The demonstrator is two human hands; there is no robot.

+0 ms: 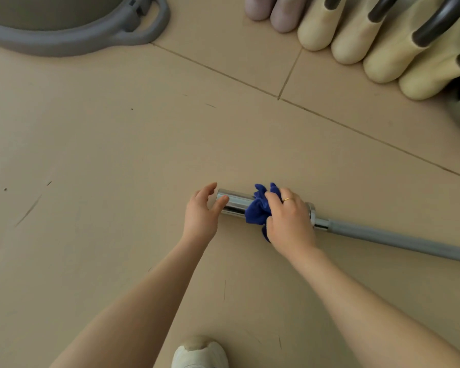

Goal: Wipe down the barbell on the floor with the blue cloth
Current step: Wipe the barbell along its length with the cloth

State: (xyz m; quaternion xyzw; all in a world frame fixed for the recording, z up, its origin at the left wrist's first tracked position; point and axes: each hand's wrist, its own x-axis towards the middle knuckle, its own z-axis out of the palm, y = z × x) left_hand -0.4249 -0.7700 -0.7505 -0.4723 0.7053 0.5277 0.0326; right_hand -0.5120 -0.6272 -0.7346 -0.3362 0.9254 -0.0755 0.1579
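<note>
While left hand [201, 212] steadies barbell [235, 201], right hand [290, 217] grips cloth [256, 211]

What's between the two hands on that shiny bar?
In the head view, bare chrome barbell sleeve lies between the left hand and the crumpled blue cloth gripped by the right hand.

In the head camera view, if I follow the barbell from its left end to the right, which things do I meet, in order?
left hand → chrome sleeve → blue cloth → right hand → chrome collar → grey shaft, running out of the picture at the right edge.
</note>
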